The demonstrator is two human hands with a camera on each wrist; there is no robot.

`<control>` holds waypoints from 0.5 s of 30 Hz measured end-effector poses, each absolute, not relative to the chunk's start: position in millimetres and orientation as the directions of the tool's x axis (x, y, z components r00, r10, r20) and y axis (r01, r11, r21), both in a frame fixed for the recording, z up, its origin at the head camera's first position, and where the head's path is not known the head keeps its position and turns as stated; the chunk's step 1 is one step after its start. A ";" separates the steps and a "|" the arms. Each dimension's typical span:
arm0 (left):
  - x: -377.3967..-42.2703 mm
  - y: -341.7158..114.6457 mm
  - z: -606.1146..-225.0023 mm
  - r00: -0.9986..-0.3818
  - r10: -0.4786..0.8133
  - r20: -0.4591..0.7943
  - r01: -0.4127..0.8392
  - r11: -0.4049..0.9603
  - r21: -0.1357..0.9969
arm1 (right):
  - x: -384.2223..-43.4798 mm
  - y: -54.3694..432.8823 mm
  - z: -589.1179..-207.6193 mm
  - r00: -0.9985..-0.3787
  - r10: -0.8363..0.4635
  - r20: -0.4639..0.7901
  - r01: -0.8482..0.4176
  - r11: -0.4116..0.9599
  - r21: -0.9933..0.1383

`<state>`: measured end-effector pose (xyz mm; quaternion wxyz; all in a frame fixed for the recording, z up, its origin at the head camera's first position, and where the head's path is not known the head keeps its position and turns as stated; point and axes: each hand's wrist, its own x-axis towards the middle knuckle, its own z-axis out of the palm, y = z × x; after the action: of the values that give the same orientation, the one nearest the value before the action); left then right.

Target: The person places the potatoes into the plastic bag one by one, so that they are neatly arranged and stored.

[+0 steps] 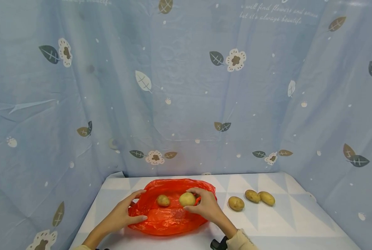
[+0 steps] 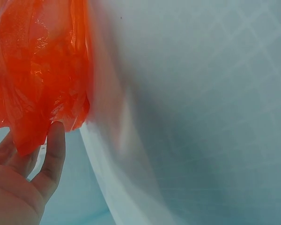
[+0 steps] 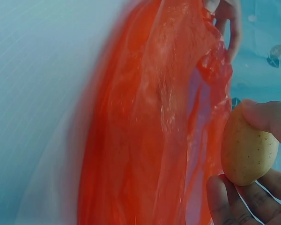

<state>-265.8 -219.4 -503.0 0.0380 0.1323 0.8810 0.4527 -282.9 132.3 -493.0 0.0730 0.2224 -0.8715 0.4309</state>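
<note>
A red plastic bag [image 1: 162, 224] lies spread on the table with its mouth facing up. At its left end, my left hand [image 1: 123, 212] holds the rim, thumb and fingers parted around the plastic [image 2: 42, 61]. One potato [image 1: 163, 200] rests inside the bag. Over the bag's right side, my right hand [image 1: 207, 205] grips another potato [image 1: 187, 199] between thumb and fingers. The right wrist view shows that potato [image 3: 248, 147] as smooth, yellow and dotted with dark specks, beside the bag's rim.
To the right of the bag, a single potato [image 1: 236, 203] lies on the patterned white table [image 1: 286, 222]. Farther back are two potatoes side by side, one left [image 1: 252, 196] and one right [image 1: 267, 198]. A blue printed curtain [image 1: 186, 104] hangs behind and along both sides.
</note>
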 end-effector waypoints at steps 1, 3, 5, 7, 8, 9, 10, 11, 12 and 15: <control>-265.6 -219.2 -502.8 -0.962 0.268 0.052 0.198 0.555 0.808 | -283.2 130.3 -493.2 -0.890 -0.328 0.317 -0.450 0.528 -0.720; -265.8 -219.0 -503.0 -0.963 0.266 0.051 0.196 0.556 0.808 | -284.2 126.4 -493.9 -0.890 -0.334 0.312 -0.450 0.522 -0.725; -266.1 -219.0 -503.2 -0.962 0.269 0.049 0.196 0.555 0.808 | -284.8 122.5 -494.2 -0.892 -0.337 0.303 -0.444 0.517 -0.732; -266.5 -219.2 -503.7 -0.960 0.275 0.052 0.202 0.553 0.808 | -285.3 118.2 -494.6 -0.891 -0.344 0.296 -0.441 0.504 -0.743; -266.8 -219.3 -504.0 -0.959 0.277 0.054 0.205 0.551 0.809 | -285.4 115.9 -494.6 -0.892 -0.346 0.290 -0.437 0.497 -0.750; -267.0 -219.5 -504.3 -0.958 0.281 0.057 0.209 0.550 0.809 | -285.4 113.5 -494.5 -0.893 -0.349 0.284 -0.433 0.491 -0.756; -267.1 -219.6 -504.3 -0.957 0.283 0.059 0.212 0.549 0.809 | -285.6 111.1 -494.7 -0.893 -0.352 0.278 -0.429 0.485 -0.762; -267.3 -219.7 -504.5 -0.956 0.286 0.061 0.215 0.549 0.808 | -285.9 108.6 -495.2 -0.893 -0.356 0.276 -0.429 0.481 -0.765; -267.3 -219.8 -504.5 -0.956 0.287 0.063 0.218 0.549 0.807 | -286.2 105.9 -495.8 -0.892 -0.360 0.275 -0.429 0.479 -0.766; -267.0 -219.5 -504.1 -0.956 0.286 0.064 0.219 0.550 0.806 | -287.1 98.4 -498.1 -0.885 -0.369 0.284 -0.442 0.473 -0.762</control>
<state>-267.0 -219.5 -504.1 0.0371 0.1434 0.8796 0.4521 -287.1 98.4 -498.1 0.0402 0.2364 -0.8574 0.4554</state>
